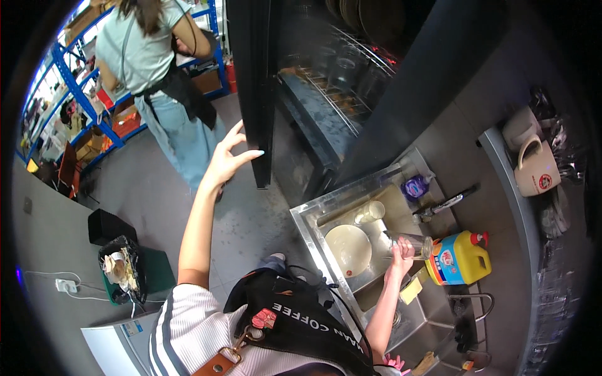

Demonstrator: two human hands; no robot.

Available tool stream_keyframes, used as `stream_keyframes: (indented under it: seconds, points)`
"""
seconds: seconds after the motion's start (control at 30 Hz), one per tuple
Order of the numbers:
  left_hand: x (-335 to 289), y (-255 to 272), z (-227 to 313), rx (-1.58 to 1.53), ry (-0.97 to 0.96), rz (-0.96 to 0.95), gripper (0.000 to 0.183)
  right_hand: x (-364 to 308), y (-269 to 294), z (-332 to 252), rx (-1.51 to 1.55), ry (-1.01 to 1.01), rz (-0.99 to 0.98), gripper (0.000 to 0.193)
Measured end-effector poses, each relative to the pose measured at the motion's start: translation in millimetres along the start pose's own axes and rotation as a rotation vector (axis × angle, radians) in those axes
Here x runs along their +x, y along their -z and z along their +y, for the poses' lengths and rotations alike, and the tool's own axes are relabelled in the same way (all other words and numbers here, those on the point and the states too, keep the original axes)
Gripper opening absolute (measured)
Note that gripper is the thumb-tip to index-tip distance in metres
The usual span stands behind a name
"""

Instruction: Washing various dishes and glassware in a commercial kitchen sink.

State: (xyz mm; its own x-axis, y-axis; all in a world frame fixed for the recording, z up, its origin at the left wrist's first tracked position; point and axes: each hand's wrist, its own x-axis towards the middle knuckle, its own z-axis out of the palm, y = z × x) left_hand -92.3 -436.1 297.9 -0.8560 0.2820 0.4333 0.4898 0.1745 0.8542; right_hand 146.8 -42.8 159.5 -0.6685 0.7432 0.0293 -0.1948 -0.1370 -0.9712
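My left hand (227, 160) is at the edge of a tall dark cabinet door (256, 94), the thumb lying across its near face and the fingers bent toward its outer edge. The door stands ajar. Inside the cabinet (332, 131), glass cups (345, 70) stand by a wire rack (332, 94), with round plates above. Over the metal sink (305, 219), my right hand (400, 258) is wrapped round a clear glass (415, 245) tilted on its side. A cream bowl (348, 250) and another glass (370, 212) sit in the basin below.
Beside the sink are a yellow jug (461, 258) with a red cap, a purple bottle (415, 187), a yellow sponge (411, 291) and a faucet (448, 203). Mugs (536, 166) stand on the right shelf. A person (153, 75) stands near blue shelving; a bin (153, 269) is at left.
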Motion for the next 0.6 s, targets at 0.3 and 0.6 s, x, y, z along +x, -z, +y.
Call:
stream_keyframes:
  seconds: [0.3, 0.6]
  points:
    - [-5, 71, -13, -0.133, 0.102, -0.109, 0.017, 9, -155, -20, -0.034, 0.147, -0.328, 0.059]
    - [17, 157, -45, -0.148, -0.013, -0.254, 0.068, 46, -357, -42, -0.084, 0.253, -0.201, 0.066]
